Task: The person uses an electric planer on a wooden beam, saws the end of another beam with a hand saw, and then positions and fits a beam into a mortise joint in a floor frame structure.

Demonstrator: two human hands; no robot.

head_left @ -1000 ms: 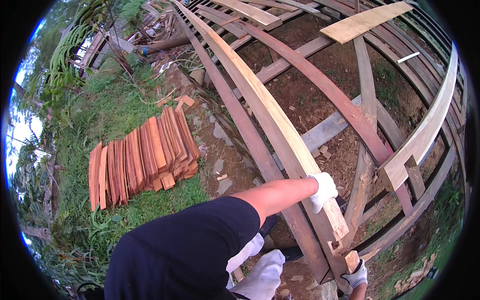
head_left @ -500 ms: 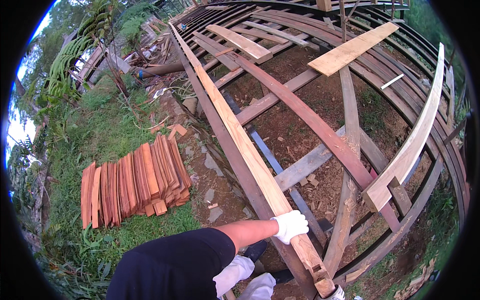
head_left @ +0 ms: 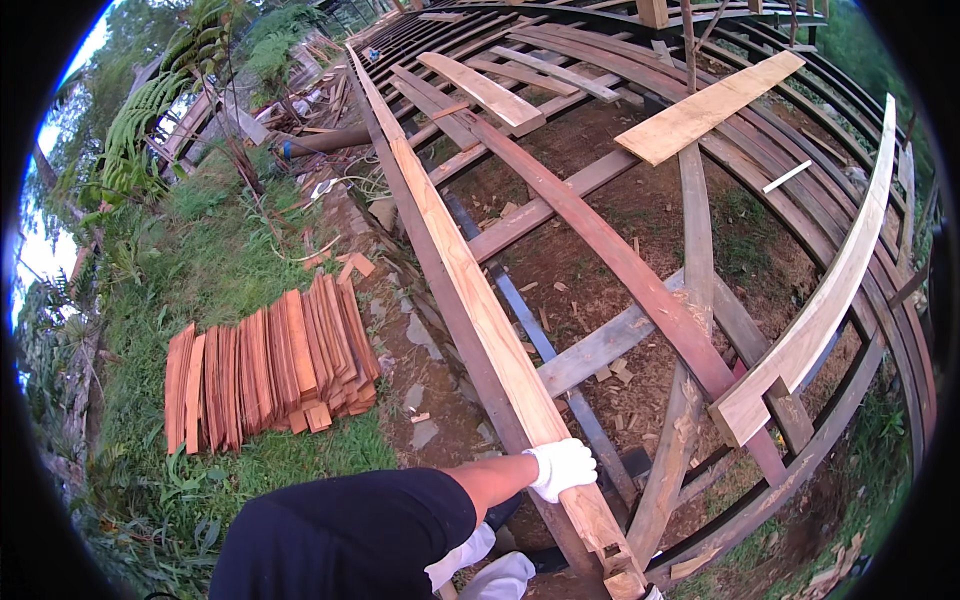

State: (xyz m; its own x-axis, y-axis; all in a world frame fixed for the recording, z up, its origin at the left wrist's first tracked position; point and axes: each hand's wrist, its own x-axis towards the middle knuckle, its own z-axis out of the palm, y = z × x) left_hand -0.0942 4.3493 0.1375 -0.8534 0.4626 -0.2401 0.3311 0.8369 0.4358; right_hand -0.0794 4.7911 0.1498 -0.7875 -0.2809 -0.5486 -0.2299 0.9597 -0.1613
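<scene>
My left hand [head_left: 562, 470], in a white glove, is closed over a long, pale wooden beam [head_left: 505, 360]. Its fingers wrap across the top toward the far edge. The beam runs from the lower edge to the far upper left, lying along a dark brown beam [head_left: 440, 265]. Close to me, its end has a notch [head_left: 613, 550] cut into it. Beside that end, a pale sliver [head_left: 654, 593] shows at the picture's lower rim. It may be part of my right glove, but no fingers can be made out.
A frame of dark and reddish joists [head_left: 600, 240] spans bare soil on the right. Across it rest a wide light plank [head_left: 710, 108], a shorter plank [head_left: 485, 92] and a long curved-looking beam with a notched end [head_left: 825, 325]. Left, reddish boards [head_left: 270, 365] lie stacked on grass.
The view has shifted slightly, so the near beam end and my left hand appear a little further left. My left hand keeps its hold on the beam. Less of the pale shape beside the end shows.
</scene>
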